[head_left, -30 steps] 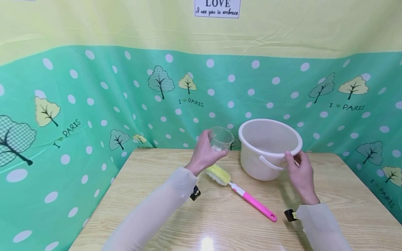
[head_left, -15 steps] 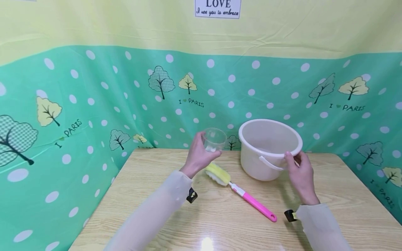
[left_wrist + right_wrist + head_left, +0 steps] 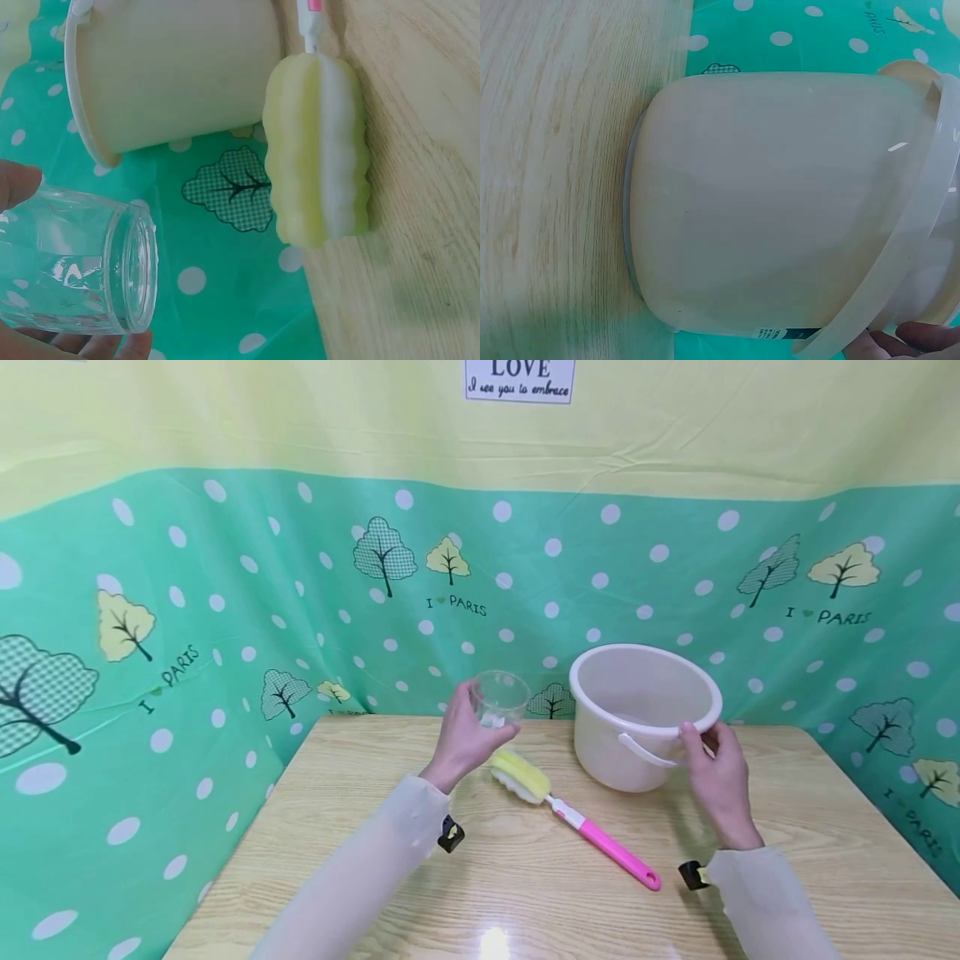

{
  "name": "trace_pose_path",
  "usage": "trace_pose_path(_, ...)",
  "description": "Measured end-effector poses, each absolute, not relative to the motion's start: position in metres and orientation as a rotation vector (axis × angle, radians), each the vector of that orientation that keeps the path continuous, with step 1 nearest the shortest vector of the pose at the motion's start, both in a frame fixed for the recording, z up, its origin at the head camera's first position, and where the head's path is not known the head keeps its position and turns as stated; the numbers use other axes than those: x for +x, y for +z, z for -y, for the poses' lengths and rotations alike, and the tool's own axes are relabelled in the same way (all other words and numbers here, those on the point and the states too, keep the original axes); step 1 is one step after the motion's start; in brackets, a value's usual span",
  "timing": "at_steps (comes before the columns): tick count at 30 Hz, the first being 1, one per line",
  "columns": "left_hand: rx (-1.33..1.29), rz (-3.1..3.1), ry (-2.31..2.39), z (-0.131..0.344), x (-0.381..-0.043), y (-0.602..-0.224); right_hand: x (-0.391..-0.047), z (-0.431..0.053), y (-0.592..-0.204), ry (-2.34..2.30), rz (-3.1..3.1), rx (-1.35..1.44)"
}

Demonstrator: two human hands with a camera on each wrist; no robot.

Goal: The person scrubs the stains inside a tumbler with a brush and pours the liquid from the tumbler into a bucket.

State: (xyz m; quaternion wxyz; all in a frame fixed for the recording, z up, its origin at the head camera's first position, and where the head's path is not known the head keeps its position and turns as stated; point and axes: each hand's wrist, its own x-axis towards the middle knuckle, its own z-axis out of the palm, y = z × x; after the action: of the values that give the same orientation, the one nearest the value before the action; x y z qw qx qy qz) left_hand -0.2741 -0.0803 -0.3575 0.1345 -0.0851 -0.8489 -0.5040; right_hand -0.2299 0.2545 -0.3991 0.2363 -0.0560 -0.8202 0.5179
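My left hand (image 3: 465,737) holds a clear glass cup (image 3: 504,700) by its sides, raised above the back of the table and apart from the bucket. In the left wrist view the glass cup (image 3: 79,262) sits between the thumb and the other fingers, its thick end toward the table. My right hand (image 3: 722,787) grips the rim of an off-white bucket (image 3: 618,760) at its right side, thumb outside. The bucket's white handle (image 3: 647,752) hangs down its front. Bucket wall (image 3: 772,202) fills most of the right wrist view.
A sponge brush lies on the wooden table (image 3: 360,860), its yellow and white head (image 3: 522,778) below the cup and its pink handle (image 3: 618,857) pointing front right. A green dotted curtain (image 3: 480,585) stands behind the table and along both sides.
My left hand has moved left and slightly down with the glass cup, farther from the bucket. The right hand, bucket and brush have stayed in place.
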Motion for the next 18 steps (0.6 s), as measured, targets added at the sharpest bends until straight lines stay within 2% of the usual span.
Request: trace_pose_path(18,-0.133,2.430,-1.550,0.095,-0.275,-0.371,-0.228,-0.253,-0.397,1.426,2.255,-0.165)
